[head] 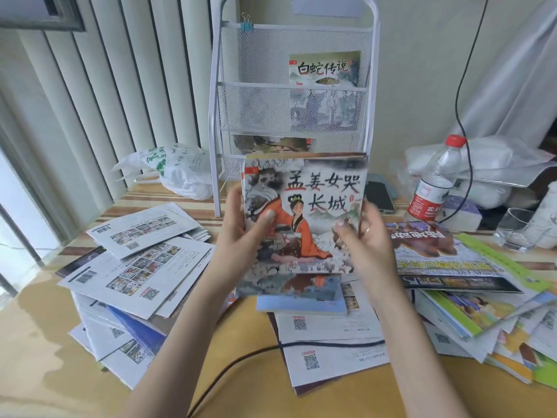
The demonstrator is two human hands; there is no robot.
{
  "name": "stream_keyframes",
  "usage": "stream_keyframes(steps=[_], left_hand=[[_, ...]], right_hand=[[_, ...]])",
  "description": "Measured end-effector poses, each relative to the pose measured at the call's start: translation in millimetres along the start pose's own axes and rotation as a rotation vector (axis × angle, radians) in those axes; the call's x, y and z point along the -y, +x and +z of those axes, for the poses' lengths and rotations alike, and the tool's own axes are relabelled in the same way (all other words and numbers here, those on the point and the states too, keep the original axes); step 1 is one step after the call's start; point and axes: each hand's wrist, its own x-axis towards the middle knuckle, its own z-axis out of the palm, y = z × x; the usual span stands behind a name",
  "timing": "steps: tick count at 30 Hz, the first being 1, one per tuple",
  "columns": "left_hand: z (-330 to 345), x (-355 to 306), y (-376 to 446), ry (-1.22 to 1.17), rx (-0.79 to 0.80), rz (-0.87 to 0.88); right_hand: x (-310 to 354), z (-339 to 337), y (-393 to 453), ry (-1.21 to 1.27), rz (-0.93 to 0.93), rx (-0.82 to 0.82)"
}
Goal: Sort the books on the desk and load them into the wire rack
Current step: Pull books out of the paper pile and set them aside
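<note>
Left hand point(241, 227) and right hand point(366, 233), each grip grasping a side of a small stack of picture books point(304, 215), seemingly several, raised above the counter point(45, 342), before the wire rack point(289, 95).

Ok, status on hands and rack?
Both hands, left and right, gripping a small stack of books upright. Rack behind, two books in. Nothing blocking.

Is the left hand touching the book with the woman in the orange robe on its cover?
Touching. The head view shows the left hand gripping the book's left edge, with its thumb lying on the front cover.
</note>
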Motion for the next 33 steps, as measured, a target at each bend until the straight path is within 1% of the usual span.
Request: stream_keyframes(steps=[2, 3, 7, 10, 13, 15, 17, 19, 21, 23, 25, 27, 29, 31, 33], left_hand=[[-0.3, -5.3, 7.7, 0.054, 0.003, 0.041], [-0.5, -4.2, 8.7, 0.056, 0.010, 0.055], [-5.9, 2.0, 2.0, -0.055, 0.041, 0.023], [-3.4, 7.8, -1.2, -0.117, 0.002, -0.009], [2.0, 18.5, -6.0, -0.133, -0.087, -0.052], [5.7, 17.0, -6.4, -0.146, -0.118, -0.074], [8.9, 9.9, -2.1, -0.142, -0.133, -0.070], [11.9, 0.6, 6.5, -0.122, -0.136, -0.026], [13.1, -3.9, 12.9, -0.112, -0.131, -0.004], [9.9, 4.9, 7.4, -0.089, -0.104, -0.059], [6.1, 23.4, -10.5, -0.048, -0.056, -0.200], [3.4, 42.2, -26.3, 0.039, -0.041, -0.278], [3.5, 49.6, -29.5, 0.078, -0.073, -0.309], [3.7, 49.1, -25.4, 0.019, -0.114, -0.344], [-1.0, 48.3, -20.5, -0.014, -0.218, -0.364]], right_hand=[[5.2, -0.1, 7.8, 0.051, -0.072, 0.006], [4.3, -1.2, 8.7, 0.071, -0.064, 0.014], [-11.7, -2.4, 4.9, 0.093, 0.062, 0.074], [-26.2, 3.2, 0.9, 0.072, 0.128, 0.120], [-38.8, 8.8, -2.4, 0.091, 0.185, 0.140], [-41.2, 12.2, -4.8, 0.093, 0.181, 0.115], [-38.9, 14.1, -4.6, 0.079, 0.137, 0.055], [-34.3, 13.9, -2.2, 0.103, 0.086, 0.019], [-35.6, 11.3, -0.6, 0.141, 0.075, -0.003], [-42.0, 8.2, -4.9, 0.125, 0.088, 0.023], [-50.7, 6.6, -12.3, 0.061, 0.132, 0.084], [-55.7, 6.7, -15.3, 0.013, 0.165, 0.125], [-52.9, 8.1, -13.9, -0.001, 0.195, 0.124], [-48.4, 8.8, -11.7, 0.025, 0.233, 0.140], [-47.5, 6.0, -10.4, 0.044, 0.273, 0.134]])
